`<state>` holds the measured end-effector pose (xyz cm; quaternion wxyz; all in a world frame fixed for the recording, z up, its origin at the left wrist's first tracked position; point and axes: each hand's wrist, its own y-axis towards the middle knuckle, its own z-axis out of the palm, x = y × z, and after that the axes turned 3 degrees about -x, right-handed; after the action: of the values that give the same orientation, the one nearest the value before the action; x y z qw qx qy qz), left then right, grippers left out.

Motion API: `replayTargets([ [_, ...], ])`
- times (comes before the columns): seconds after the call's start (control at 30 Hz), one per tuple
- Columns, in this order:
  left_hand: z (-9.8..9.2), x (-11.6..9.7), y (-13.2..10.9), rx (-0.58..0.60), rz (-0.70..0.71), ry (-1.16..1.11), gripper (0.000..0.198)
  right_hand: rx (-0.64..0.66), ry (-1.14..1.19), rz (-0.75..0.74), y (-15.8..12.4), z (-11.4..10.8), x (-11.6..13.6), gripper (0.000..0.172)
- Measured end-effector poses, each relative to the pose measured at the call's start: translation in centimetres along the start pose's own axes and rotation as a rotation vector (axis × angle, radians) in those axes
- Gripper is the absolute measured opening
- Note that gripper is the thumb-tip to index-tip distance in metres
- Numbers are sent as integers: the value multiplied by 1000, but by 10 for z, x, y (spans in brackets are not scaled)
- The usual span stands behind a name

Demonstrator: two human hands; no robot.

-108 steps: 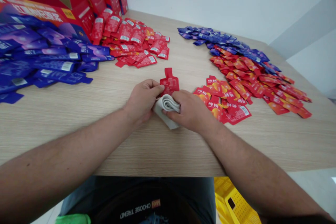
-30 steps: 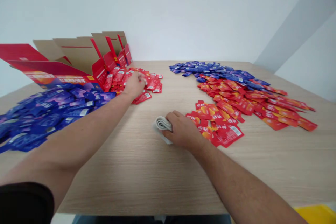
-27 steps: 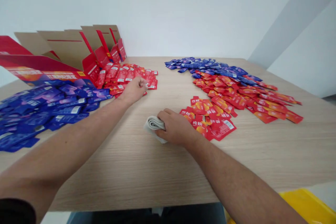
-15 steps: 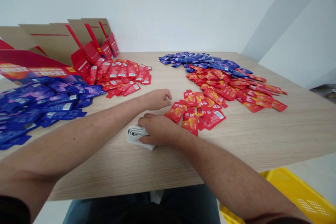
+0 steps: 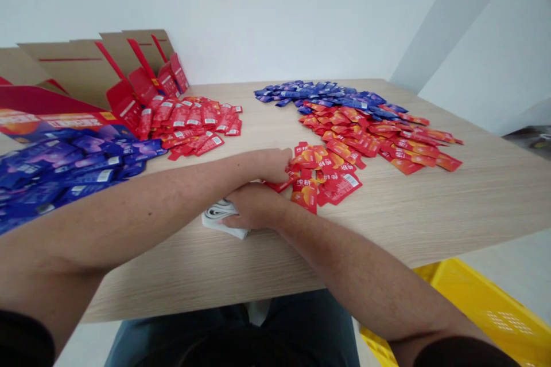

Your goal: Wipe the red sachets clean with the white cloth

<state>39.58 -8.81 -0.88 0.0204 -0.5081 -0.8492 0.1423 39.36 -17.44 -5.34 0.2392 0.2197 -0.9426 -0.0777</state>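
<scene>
My left hand (image 5: 275,165) reaches across above my right one, its fingers closed at the edge of a small cluster of red packets with orange fruit prints (image 5: 305,190). A red packet (image 5: 296,165) shows at those fingertips, which are mostly hidden behind the hand. My right hand (image 5: 253,206) is wrapped around a white cloth (image 5: 226,226) folded in layers and resting on the table. The cloth's curled end sticks out to the left of the fingers.
Blue packets (image 5: 86,169) and red packets (image 5: 189,120) are heaped at left before open cardboard boxes (image 5: 77,71). Further blue (image 5: 318,93) and red packets (image 5: 365,135) spread at back right. A yellow crate (image 5: 482,304) stands below the table's (image 5: 387,235) front edge at right.
My left hand has moved right and slightly down onto the red packets, closing on one. My right hand stays on the white cloth. The view has shifted slightly.
</scene>
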Motion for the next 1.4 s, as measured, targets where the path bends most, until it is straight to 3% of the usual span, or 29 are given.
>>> replayTargets([
  [0.23,8,46,2,-216,-129,-82,19,36,-33,-9,-2,-3,1,41],
  [0.4,25,85,-24,-372,-249,-202,14,46,-39,-5,-1,-1,-4,37],
  [0.47,30,99,-40,-512,-368,-422,16,49,-11,5,-1,-1,-6,37],
  [0.57,36,113,-65,-764,-556,-1082,17,62,29,50,0,-2,-8,36],
  [0.63,38,117,-79,-821,-606,-1438,14,89,40,121,0,-5,-11,37],
  [0.77,45,113,-101,-763,-595,-1781,14,181,37,317,-1,-16,-18,35],
  [0.87,55,107,-108,-631,-484,-2023,15,298,79,418,-5,-30,-26,32],
  [1.0,70,100,-109,-473,-278,-2092,14,438,342,460,-12,-48,-39,29],
  [1.1,76,94,-107,-446,-264,-2054,18,485,598,534,-19,-57,-46,38],
  [1.23,79,87,-104,-503,-314,-1996,12,380,842,559,-25,-63,-47,47],
  [1.4,88,83,-101,-600,-302,-1681,11,-49,938,582,-20,-54,-34,53],
])
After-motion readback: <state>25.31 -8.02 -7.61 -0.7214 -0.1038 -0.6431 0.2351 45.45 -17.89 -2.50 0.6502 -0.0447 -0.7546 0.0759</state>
